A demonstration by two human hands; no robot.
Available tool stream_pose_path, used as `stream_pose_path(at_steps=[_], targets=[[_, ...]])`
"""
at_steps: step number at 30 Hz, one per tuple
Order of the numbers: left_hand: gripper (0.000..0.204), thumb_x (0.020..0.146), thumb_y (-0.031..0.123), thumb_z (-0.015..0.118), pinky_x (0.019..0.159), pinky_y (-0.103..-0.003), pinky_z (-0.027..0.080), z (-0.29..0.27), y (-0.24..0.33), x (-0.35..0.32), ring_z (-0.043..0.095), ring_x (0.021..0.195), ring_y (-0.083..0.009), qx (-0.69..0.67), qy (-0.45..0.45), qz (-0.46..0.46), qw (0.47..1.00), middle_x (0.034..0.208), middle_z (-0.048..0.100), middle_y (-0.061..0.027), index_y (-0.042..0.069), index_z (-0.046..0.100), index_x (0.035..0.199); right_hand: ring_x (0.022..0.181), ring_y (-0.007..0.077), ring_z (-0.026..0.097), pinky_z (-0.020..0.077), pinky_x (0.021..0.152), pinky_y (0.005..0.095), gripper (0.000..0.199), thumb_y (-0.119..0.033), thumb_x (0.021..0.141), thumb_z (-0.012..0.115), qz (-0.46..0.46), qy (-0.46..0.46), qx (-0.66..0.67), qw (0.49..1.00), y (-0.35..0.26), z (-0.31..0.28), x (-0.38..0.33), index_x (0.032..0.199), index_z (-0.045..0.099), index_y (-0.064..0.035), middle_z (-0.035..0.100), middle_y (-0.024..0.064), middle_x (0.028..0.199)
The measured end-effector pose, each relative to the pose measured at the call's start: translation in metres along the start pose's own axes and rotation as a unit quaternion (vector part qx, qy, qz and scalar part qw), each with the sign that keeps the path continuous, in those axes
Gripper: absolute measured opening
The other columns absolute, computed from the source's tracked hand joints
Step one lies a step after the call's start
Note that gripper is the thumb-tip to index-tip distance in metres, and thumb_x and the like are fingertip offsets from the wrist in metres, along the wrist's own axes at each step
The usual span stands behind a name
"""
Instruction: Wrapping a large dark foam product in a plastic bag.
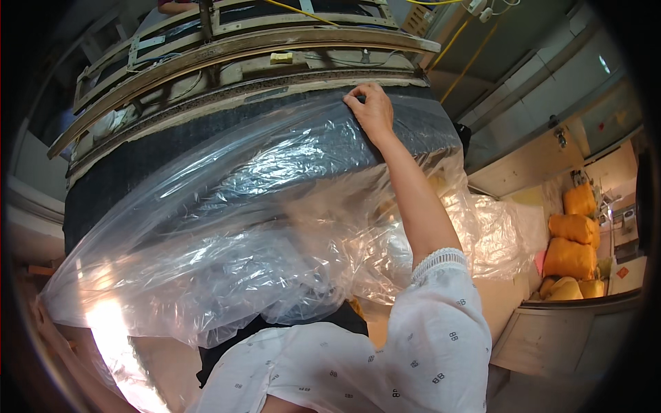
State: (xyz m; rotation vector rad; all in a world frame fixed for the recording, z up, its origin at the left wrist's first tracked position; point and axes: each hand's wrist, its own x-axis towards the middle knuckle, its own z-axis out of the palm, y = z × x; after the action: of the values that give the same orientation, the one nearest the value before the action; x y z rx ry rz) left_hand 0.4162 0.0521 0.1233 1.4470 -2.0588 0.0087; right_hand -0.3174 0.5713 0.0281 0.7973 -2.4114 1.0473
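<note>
Head view, right hand point(372, 109) pinching one clear plastic sheet point(292, 162), left hand point(44, 315), grip unclear, one yellow block point(281, 58)

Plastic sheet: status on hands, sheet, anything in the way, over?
Right hand pinching clear plastic sheet at far edge. Left hand at dim left rim, grip unclear. Sheet partly covering dark surface; wooden rail beyond.

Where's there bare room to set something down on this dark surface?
The dark surface shows uncovered toward the left, between the wooden rail and the clear plastic sheet, narrowing toward the right hand. Crowded: front and right, under crumpled plastic.
</note>
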Motion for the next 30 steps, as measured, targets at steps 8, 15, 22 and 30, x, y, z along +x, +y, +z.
stream_pose_path(at_steps=[8, 15, 22, 30], targets=[[0.043, 0.091, 0.039, 0.05, 0.09, -0.037, 0.041, 0.029, -0.101, -0.026, 0.055, 0.104, -0.0313, -0.242, -0.122, -0.045, 0.961, 0.11, 0.061, -0.0159, 0.003, 0.06, 0.112, 0.095, 0.0342, 0.056, 0.044, 0.081, 0.0435, 0.038, -0.03, 0.071, 0.072, 0.013, 0.013, -0.033, 0.999, 0.008, 0.015, 0.015, 0.103, 0.061, -0.012, 0.055, 0.0136, 0.098], [0.046, 0.095, 0.017, 0.04, 0.109, -0.039, 0.028, 0.075, 0.006, -0.011, 0.042, 0.123, -0.0343, -0.301, -0.095, 0.037, 0.948, 0.136, 0.036, -0.0215, 0.0, 0.034, 0.137, 0.078, 0.0201, 0.059, 0.0447, 0.071, 0.0341, 0.018, -0.021, 0.082, 0.063, 0.059, -0.091, 0.286, 0.952, 0.013, -0.02, 0.074, 0.089, 0.063, -0.0046, 0.063, 0.0089, 0.083], [0.042, 0.093, 0.038, 0.051, 0.094, -0.03, 0.039, 0.233, 0.062, 0.111, 0.052, 0.11, -0.0172, -0.369, -0.049, -0.025, 0.928, 0.119, 0.057, -0.0077, 0.007, 0.057, 0.121, 0.073, 0.0133, 0.057, 0.0439, 0.068, 0.0257, 0.015, -0.014, 0.087, 0.058, 0.074, 0.096, 0.142, 0.983, 0.06, -0.003, 0.054, 0.094, 0.056, -0.0005, 0.062, 0.0063, 0.078], [0.049, 0.09, 0.045, 0.055, 0.093, -0.026, 0.038, 0.329, 0.119, 0.149, 0.055, 0.107, -0.0185, -0.276, -0.047, -0.021, 0.96, 0.114, 0.062, -0.0078, 0.006, 0.062, 0.118, 0.076, 0.013, 0.058, 0.0447, 0.071, 0.0254, 0.017, -0.015, 0.081, 0.067, 0.107, 0.118, 0.205, 0.966, 0.081, 0.012, 0.059, 0.089, 0.062, -0.0005, 0.063, 0.0055, 0.08]])
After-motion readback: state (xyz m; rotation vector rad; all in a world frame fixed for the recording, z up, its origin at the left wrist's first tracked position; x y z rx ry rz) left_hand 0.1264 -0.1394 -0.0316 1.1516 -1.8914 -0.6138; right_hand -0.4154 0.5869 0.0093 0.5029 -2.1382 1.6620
